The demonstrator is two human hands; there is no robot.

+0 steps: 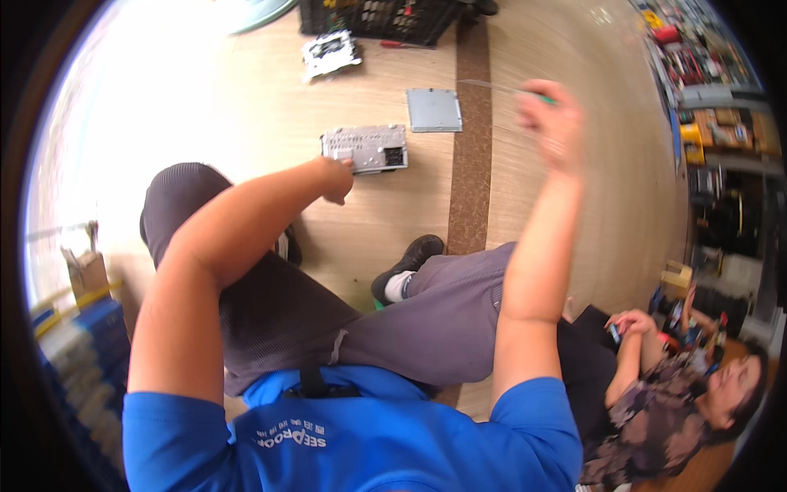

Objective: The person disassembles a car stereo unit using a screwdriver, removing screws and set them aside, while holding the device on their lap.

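A grey metal device case with rows of small slots and a dark square opening lies on the floor ahead of me. My left hand is closed on its near left edge; some fingers are hidden beneath it. Raised to the right, away from the case, my right hand grips a screwdriver with a green handle, its long thin shaft pointing left. Between the two hands, a flat grey metal cover rests on the floor, touching neither.
Farther off lie a white-framed mechanism, a black plastic crate and a red-handled tool. A brown patterned strip crosses the floor. Another person sits at my right. Cluttered shelves line the far right; stacked blue-and-white goods stand left.
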